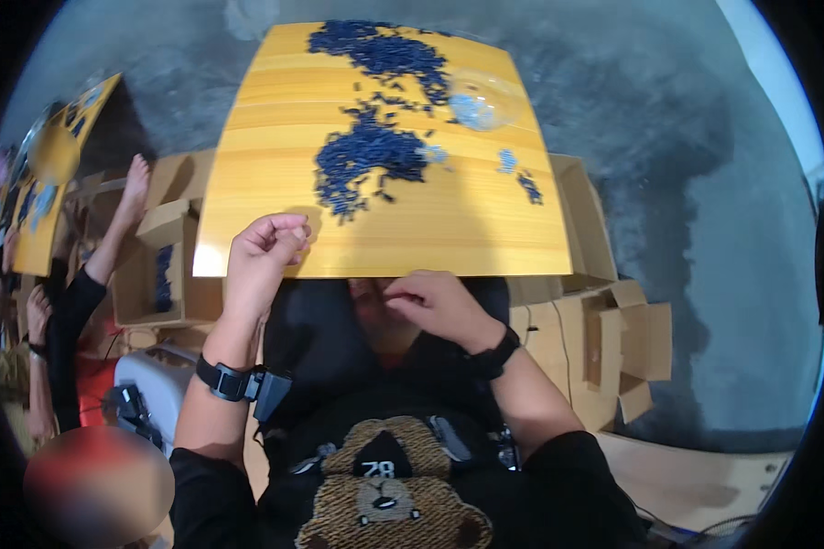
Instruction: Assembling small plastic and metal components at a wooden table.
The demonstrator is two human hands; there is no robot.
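Note:
My left hand (264, 252) is over the near left part of the yellow wood-grain table (256, 174), its thumb and fingertips pinched together. Whatever the pinch holds, if anything, is too small to make out. Just below the table's near edge, over my lap, my right hand (439, 304) has its fingers curled in toward the thumb; its contents are hidden. Beyond my left hand lies a loose pile of small dark blue pieces (366, 156). A second dark pile (384, 53) spreads along the far side.
A clear round dish (478, 105) with pale bits stands at the right. Near it lie small pale pieces (507, 161) and a few dark pieces (529, 188). Open cardboard boxes flank me, one at the left (146, 274) and one at the right (645, 343). Another person's arm (110, 238) shows at left.

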